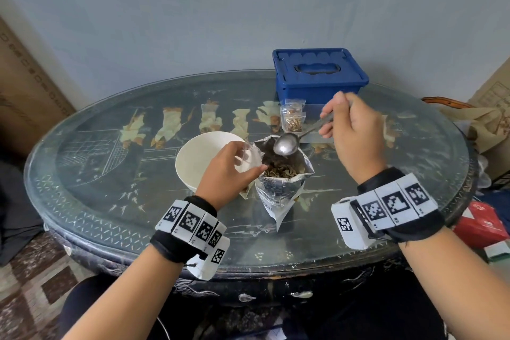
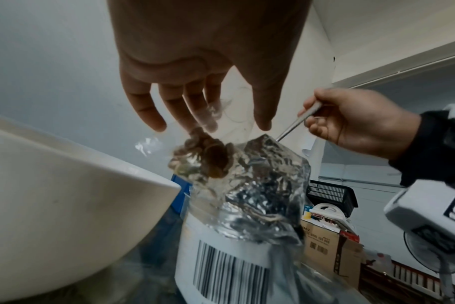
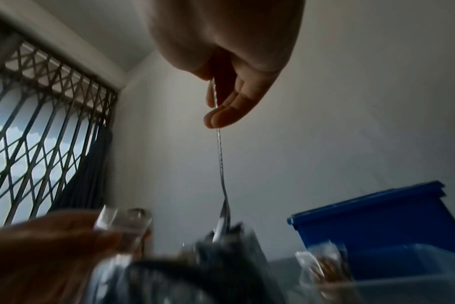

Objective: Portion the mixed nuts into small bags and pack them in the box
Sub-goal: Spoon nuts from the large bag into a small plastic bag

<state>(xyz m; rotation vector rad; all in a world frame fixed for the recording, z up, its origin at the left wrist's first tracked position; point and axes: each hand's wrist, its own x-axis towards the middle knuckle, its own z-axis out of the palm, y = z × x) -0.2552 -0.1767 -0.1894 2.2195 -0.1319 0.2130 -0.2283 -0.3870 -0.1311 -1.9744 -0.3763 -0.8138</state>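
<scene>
A silver foil pouch of mixed nuts (image 1: 283,188) (image 2: 247,197) stands open at the table's middle. My right hand (image 1: 350,130) (image 3: 229,98) grips the handle of a metal spoon (image 1: 287,144) (image 3: 221,164), whose empty bowl hovers over the pouch mouth. My left hand (image 1: 234,165) (image 2: 203,107) pinches a small clear bag (image 1: 246,157) (image 2: 210,156) by its top beside the pouch; some nuts show in its bottom. Filled small bags (image 1: 293,119) (image 3: 325,265) lean against the closed blue box (image 1: 317,74) (image 3: 392,224).
A white bowl (image 1: 204,157) (image 2: 65,205) stands just left of the pouch, under my left hand. The oval glass-topped table (image 1: 138,201) ends close in front of me. Cardboard boxes and clutter lie off the right edge.
</scene>
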